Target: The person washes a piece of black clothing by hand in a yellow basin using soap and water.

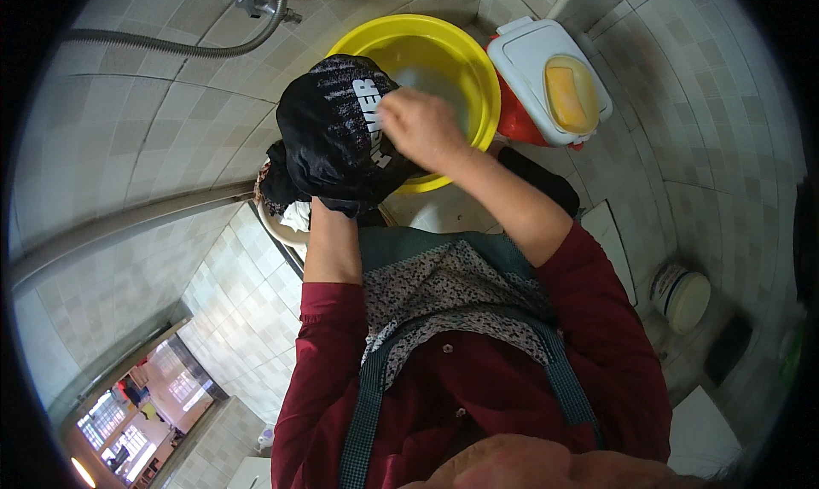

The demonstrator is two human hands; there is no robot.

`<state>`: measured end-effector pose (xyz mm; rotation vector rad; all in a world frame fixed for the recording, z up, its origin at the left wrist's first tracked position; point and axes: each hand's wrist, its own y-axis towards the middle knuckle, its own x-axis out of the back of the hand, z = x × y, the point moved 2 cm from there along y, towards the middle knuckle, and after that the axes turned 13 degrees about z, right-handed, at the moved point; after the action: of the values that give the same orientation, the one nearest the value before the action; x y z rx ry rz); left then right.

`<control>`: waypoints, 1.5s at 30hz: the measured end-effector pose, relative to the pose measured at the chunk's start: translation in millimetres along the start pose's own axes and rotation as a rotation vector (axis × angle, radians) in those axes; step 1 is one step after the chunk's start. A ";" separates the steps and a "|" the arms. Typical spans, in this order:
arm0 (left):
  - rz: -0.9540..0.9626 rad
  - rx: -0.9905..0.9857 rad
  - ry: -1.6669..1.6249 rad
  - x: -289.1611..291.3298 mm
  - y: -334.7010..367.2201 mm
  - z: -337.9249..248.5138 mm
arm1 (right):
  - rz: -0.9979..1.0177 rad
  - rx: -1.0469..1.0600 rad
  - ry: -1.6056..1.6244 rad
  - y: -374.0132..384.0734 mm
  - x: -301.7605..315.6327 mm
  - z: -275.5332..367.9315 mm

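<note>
A black garment [320, 139] with white printing and speckled grey patches is bunched over the left side of a yellow basin [486, 88]. My left forearm [334, 246] reaches up beneath the cloth, which covers my left hand and its fingers. Against the garment's right side, over the basin, my right hand [418, 126] is closed with the fingers curled in. Whatever lies in that fist, if anything, is hidden. Behind the hand, the basin's inside looks pale and wet.
Right of the basin, a red bucket [519, 113] under a white lid [529, 54] bears a dish with an orange soap bar [566, 96]. A pale tub [277, 224] with clothes stands at left. A metal hose [153, 41] hangs on the tiled wall. A white pail [682, 299] sits far right.
</note>
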<state>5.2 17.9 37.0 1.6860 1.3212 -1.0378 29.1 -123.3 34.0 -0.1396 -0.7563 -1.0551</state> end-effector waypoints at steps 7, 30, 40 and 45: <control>0.027 -0.024 -0.068 0.4 -2.2 -6.1 | 0.384 -0.227 -0.181 22.5 -2.6 -78.4; -0.142 -0.197 2.106 46.1 41.6 -6.8 | -0.096 0.128 0.109 25.7 -5.4 -29.4; 0.032 -0.091 0.641 51.8 39.1 9.9 | 0.301 -0.056 0.532 32.9 -4.4 -33.3; -0.008 -0.039 -0.050 24.7 34.9 -1.1 | 0.253 -0.289 0.491 42.3 35.3 -61.7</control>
<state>43.0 21.4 17.3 1.6170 1.3084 -1.0456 104.1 -155.4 20.3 -0.2072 -0.1348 -0.9006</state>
